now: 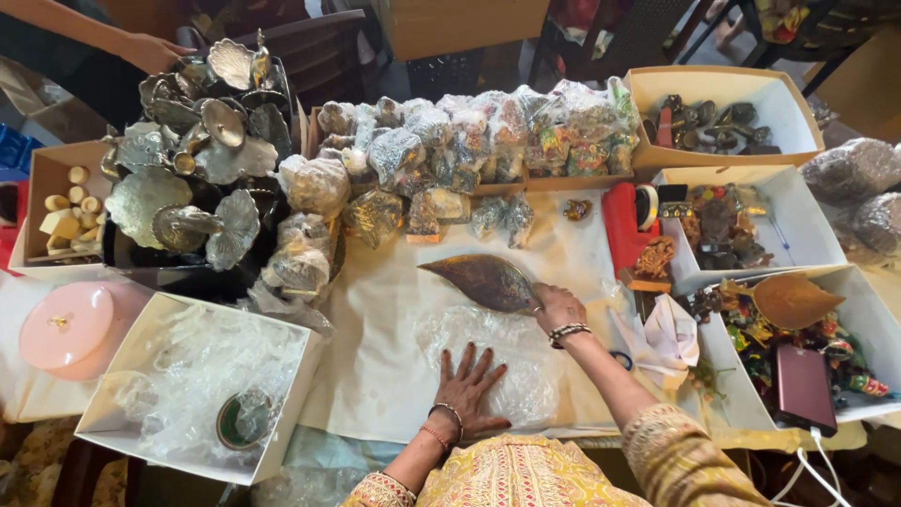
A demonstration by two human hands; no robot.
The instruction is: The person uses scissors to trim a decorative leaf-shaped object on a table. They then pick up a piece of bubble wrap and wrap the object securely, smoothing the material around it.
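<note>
Nearest to us, our left hand (472, 383) lies flat with fingers spread, pressing down a sheet of clear bubble wrap (488, 361) on the pale paper-covered table (375, 357). Just beyond, our right hand (557, 307) pinches the blunt end of a bronze-brown leaf-shaped metal dish (486, 281), which lies at the far edge of the wrap, pointed tip toward the left.

Handling note: we judge the dish best set down centred on the wrap while the flat palm keeps the slippery film taut; the pointed tip could pierce the bubbles.

Left, near: white cardboard box of crumpled clear film (202, 376) with a round green-rimmed piece inside; beside it, a pink round lidded container (73, 327).

Right, near: white box (751, 394) holding a dark red flat device and a second, orange-brown leaf dish (793, 299).

Middle distance: a row of small figures in crinkled clear bags (469, 150), glossy and lumpy.

Far left: a heap of silvery embossed leaf-shaped trays (188, 169), dull metal; a box of cream wooden pieces (66, 211); another person's hand (155, 52) at the heap.

Far right: white box of dark metal figures (723, 122).
</note>
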